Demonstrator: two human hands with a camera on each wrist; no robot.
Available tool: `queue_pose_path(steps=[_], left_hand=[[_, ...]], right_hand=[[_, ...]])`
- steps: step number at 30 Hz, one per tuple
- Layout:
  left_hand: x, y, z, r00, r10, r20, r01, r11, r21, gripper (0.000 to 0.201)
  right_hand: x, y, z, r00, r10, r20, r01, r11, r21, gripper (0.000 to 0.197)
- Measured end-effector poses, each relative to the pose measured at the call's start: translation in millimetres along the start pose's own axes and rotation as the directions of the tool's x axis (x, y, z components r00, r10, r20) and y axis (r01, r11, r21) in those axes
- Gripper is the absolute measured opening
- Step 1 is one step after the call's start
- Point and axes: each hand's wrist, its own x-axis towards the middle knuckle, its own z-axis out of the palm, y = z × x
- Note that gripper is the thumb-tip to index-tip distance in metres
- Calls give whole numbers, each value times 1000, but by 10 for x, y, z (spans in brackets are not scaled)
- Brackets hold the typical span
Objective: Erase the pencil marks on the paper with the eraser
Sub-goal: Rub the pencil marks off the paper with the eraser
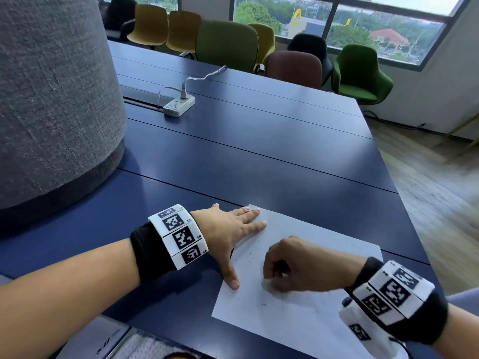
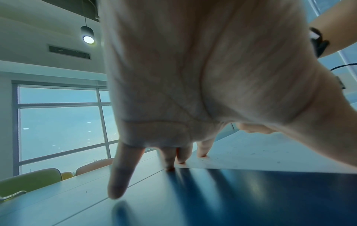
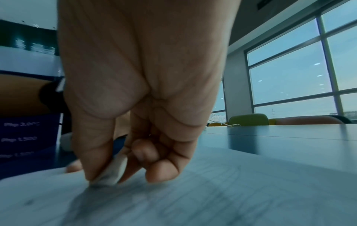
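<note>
A white sheet of paper (image 1: 305, 314) lies on the blue table, near its front edge. My left hand (image 1: 233, 229) lies flat with straight fingers, pressing the sheet's far left corner; its thumb rests on the left edge, and its fingertips (image 2: 201, 154) touch the paper (image 2: 260, 154). My right hand (image 1: 290, 265) is curled and pinches a small white eraser (image 1: 267, 283) between thumb and fingers, its end pressed on the middle of the sheet. In the right wrist view the eraser (image 3: 114, 172) touches the paper (image 3: 231, 191). Dark eraser crumbs (image 1: 250, 255) are scattered on the sheet.
The blue table (image 1: 259, 156) stretches away ahead. A white power strip (image 1: 179, 105) with a cable sits at the far left. A big grey felt column (image 1: 51, 99) stands at left. Chairs (image 1: 228, 45) line the far edge; the table's right edge drops to wooden floor.
</note>
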Motion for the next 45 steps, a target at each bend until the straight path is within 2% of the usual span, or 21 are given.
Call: queue_pose_path(steps=[3, 7, 9, 12, 18, 22, 26, 31, 35, 41, 45], left_hand=[[-7, 12, -8, 1000, -2, 3, 2, 1000, 3, 139], [-9, 8, -1, 1000, 4, -12, -4, 1000, 8, 138], [-8, 1, 1, 1000, 1, -8, -1, 1000, 2, 138], [-10, 3, -12, 1000, -1, 2, 1, 1000, 7, 140], [-13, 3, 0, 1000, 13, -23, -13, 1000, 1, 140], [-18, -11, -8, 999, 30, -33, -30, 999, -17, 140], [-12, -10, 2, 999, 21, -25, -22, 1000, -13, 140], [-22, -4, -8, 1000, 14, -16, -14, 1000, -11, 139], [-21, -24, 0, 999, 25, -23, -26, 1000, -15, 139], [-59, -94, 42, 998, 61, -27, -61, 998, 3, 133], [-202, 54, 102, 989, 128, -70, -117, 984, 136, 124]], right_hand=[[169, 219, -157, 985, 82, -153, -92, 994, -62, 14], [293, 439, -278, 937, 178, -300, -189, 982, -10, 16], [273, 403, -244, 947, 159, -279, -166, 986, -1, 15], [257, 288, -210, 980, 118, -158, -121, 993, -11, 14], [412, 361, -299, 944, 169, -282, -186, 982, -34, 14], [380, 241, -249, 984, 106, -146, -117, 991, -71, 11], [398, 297, -297, 953, 161, -257, -182, 982, -58, 14], [178, 219, -150, 988, 62, -142, -81, 987, -139, 10], [-166, 389, -129, 974, 69, -214, -98, 987, -127, 3], [-356, 441, -68, 966, 57, -254, -93, 987, -129, 11], [-350, 435, -69, 963, 29, -268, -56, 994, -93, 17]])
